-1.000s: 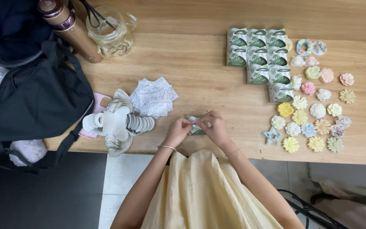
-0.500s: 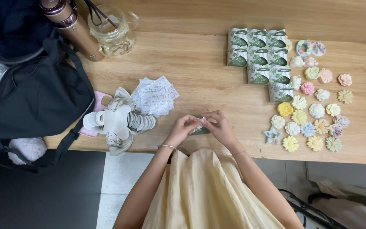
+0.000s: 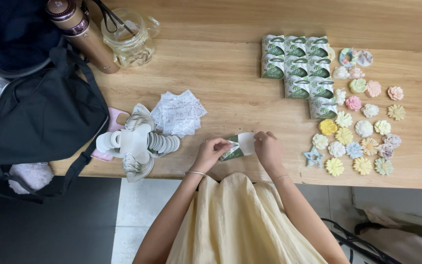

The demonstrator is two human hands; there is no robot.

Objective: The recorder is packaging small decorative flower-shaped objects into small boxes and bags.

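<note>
I had the small green-and-white card piece (image 3: 238, 145) pinched between both hands at the near edge of the tabletop (image 3: 230, 73): left hand (image 3: 213, 150) clamped on its green end, right hand (image 3: 268, 146) on the white flap, probably folding it. Flat blanks (image 3: 137, 142) lay left, finished boxes (image 3: 296, 66) and pastel flowers (image 3: 360, 129) right.

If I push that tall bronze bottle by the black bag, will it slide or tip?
The bronze bottle looks tall and narrow, so a push near its cap would likely tip it. Its round body would probably roll. The glass jar stands close beside it and might get knocked.
</note>
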